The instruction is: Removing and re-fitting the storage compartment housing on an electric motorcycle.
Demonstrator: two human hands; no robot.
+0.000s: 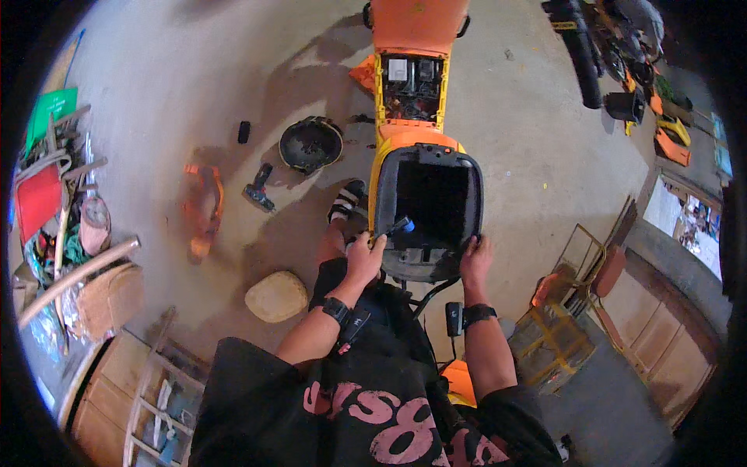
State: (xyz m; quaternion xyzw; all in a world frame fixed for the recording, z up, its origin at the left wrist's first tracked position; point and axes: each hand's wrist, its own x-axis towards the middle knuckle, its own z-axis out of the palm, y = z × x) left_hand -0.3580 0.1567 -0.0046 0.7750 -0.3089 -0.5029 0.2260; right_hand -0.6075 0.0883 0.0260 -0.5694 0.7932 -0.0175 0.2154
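An orange and yellow scooter [420, 23] has its dark open storage box [424, 261] in front of me and an opened compartment of wiring and parts [408, 93] beyond it. My left hand [364, 257] is closed on a dark tool with a blue end [401, 227], held over the box's near-left corner; I cannot make out the tool's kind. My right hand [476, 259] has its fingers curled on the box's right rim. My sandaled foot [345, 201] stands left of the scooter.
A black basin [311, 145], cordless drill [258, 191], orange panel [204, 206] and pale stool [275, 296] lie on the left floor [171, 117]. Piled chairs and boards [39, 194] line the left. Loose scooter parts [671, 144] and metal frames [576, 311] are at the right.
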